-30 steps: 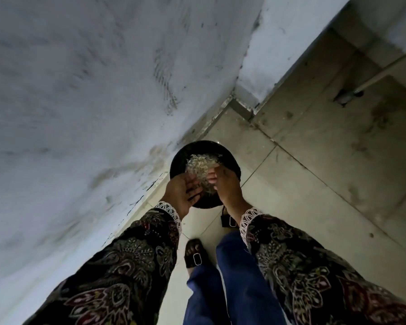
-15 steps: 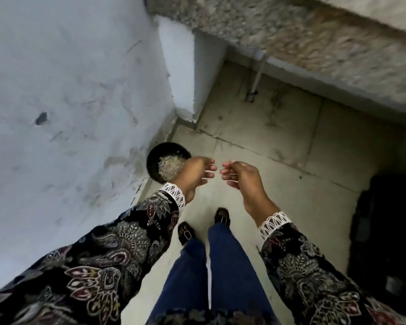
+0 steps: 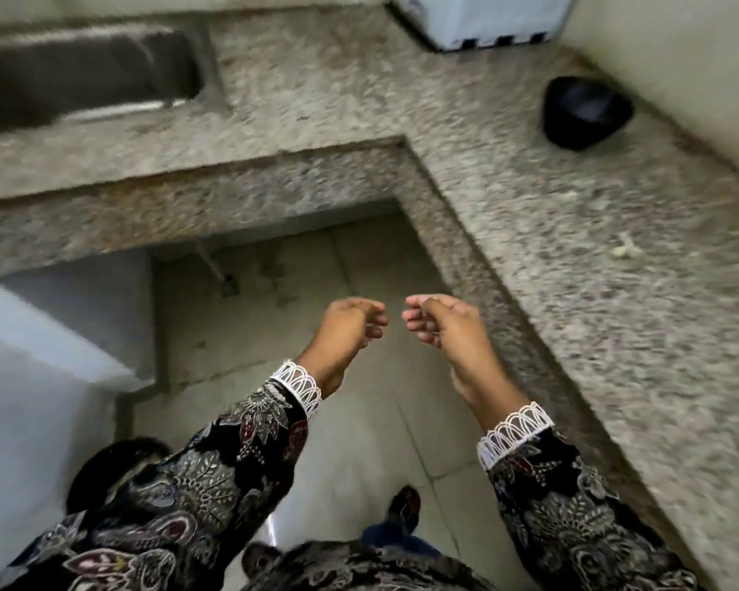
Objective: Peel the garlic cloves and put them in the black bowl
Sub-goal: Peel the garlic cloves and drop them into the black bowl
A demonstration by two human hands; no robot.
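Black bowl (image 3: 586, 112) sits on the granite counter (image 3: 530, 215), far up and to the right of your hands, close to the wall; blurred, contents not readable. A small pale scrap (image 3: 626, 249) lies on the counter between the bowl and your right hand (image 3: 440, 324), possibly garlic or peel, too smeared to say. Your right hand hangs over the floor just beside the counter's inner edge, fingers loosely curled, nothing visibly held. Your left hand (image 3: 350, 324) is level with it, fingertips near each other but apart, also loosely curled and empty. Both wrists show white lace cuffs on dark floral sleeves. Counter is L-shaped speckled stone: one run ahead of your hands, the other along your right. Steel sink (image 3: 82, 74) sunk in the run far up-left of your left hand. White appliance (image 3: 483, 19) at the back corner. Beneath your hands, pale floor tiles (image 3: 359, 420). A second dark round container (image 3: 99, 467) on the floor, below-left of your left forearm, partly hidden by the sleeve. White wall block left of it.
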